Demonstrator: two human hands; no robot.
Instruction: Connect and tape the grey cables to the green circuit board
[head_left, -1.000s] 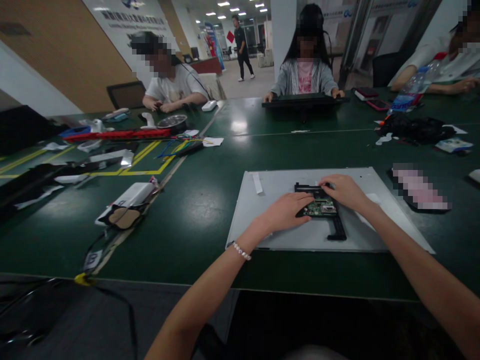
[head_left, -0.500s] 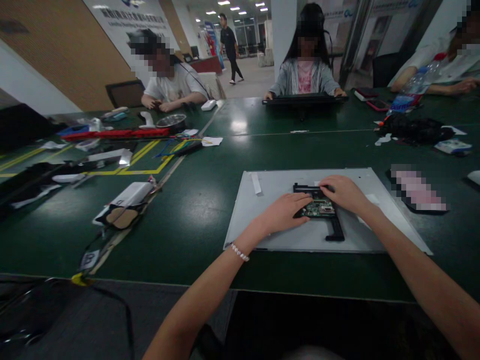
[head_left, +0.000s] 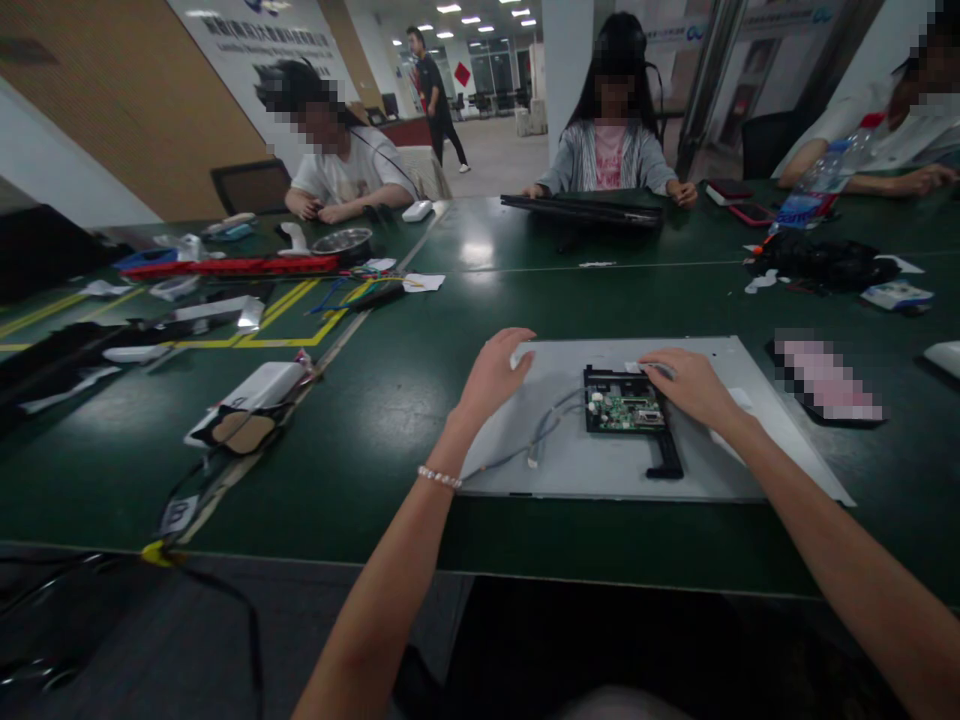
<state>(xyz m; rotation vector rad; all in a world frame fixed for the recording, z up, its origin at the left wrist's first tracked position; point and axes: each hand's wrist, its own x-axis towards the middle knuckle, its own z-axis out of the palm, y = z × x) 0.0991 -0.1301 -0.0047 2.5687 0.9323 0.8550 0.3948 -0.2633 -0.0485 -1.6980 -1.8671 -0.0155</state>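
Observation:
A light grey flat panel [head_left: 555, 470] lies on the green table. On it rests a black plastic bracket [head_left: 665, 460] with a green circuit board [head_left: 626, 412] set in it. Grey cables [head_left: 544, 430] run from the board's left side across the panel. My left hand [head_left: 499, 372], with a beaded bracelet on the wrist, is raised at the panel's left edge, fingers apart and holding nothing. My right hand [head_left: 690, 385] is at the bracket's upper right corner with its fingers curled together. A small greyish thing shows between them, too unclear to name.
A pink-and-black phone-like object [head_left: 829, 382] lies right of the panel. To the left are a white battery-like pack [head_left: 251, 405] and a black cable [head_left: 225, 590]. Across the table, a person tilts a black flat screen [head_left: 585, 210]. A bottle [head_left: 814, 190] stands at far right.
My left hand has lifted off the board and moved left and up, its fingers opening and uncovering the cables. My right hand stays near the bracket's corner. The person opposite has tilted the black screen.

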